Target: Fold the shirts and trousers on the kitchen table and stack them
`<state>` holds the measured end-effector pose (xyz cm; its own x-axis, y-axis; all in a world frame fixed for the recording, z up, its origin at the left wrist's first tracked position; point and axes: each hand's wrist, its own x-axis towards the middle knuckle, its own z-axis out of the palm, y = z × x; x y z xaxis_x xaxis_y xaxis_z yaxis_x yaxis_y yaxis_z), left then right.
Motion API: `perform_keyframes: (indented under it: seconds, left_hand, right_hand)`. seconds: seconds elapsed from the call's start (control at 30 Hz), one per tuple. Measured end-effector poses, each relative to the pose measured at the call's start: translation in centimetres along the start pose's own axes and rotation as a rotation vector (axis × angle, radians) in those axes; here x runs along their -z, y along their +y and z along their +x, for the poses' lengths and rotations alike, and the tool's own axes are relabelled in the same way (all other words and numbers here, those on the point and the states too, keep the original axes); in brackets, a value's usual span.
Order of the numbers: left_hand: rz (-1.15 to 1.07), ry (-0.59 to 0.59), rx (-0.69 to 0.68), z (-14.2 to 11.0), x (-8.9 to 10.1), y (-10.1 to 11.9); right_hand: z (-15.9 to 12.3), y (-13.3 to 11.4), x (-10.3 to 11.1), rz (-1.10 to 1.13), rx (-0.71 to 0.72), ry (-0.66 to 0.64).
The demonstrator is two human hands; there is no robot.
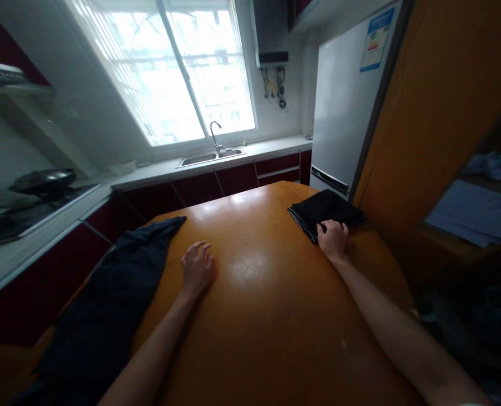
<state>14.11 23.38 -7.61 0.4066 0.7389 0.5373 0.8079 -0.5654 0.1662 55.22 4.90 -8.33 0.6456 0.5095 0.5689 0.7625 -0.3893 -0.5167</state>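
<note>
Had a dark navy garment (pixel 115 287) spread along the left edge of the wooden table (pixel 250 321). Held the left hand (pixel 197 268) just beside it, half-open with loosely bent fingers and gripping nothing. Laid the right hand (pixel 333 239), partly curled, on the near side of a folded black garment (pixel 326 204) by the surface's far right edge; impossible to tell whether gripping or merely touching. Faced a double sink (pixel 199 160) beneath a window (pixel 222 73).

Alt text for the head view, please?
A person's right hand touches a folded black cloth on a brown table; the left hand is beside a dark blue cloth. Beyond are a sink and window.
</note>
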Motion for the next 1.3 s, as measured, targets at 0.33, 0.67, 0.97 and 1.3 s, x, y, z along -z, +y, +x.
perform_keyframes:
  seconds: [0.33,0.67,0.97,1.3]
  left_hand:
    - [-0.421,-0.147,-0.123,-5.1,0.7,4.3]
    - [-0.678,-0.395,-0.371,-7.1,2.8,3.9]
    - [-0.768,-0.164,0.214,-5.2,2.4,-0.3]
    - [-0.558,-0.254,-0.223,-6.8,5.6,3.7]
  right_hand:
    - [-10.2,-11.4,2.4,0.443,0.363,-0.445]
    - [-16.9,-15.2,5.2,0.464,0.846,-0.802]
    - [-10.6,-9.8,2.8,0.172,0.767,-0.745]
    - [-8.5,-10.1,2.2,0.098,0.782,-0.738]
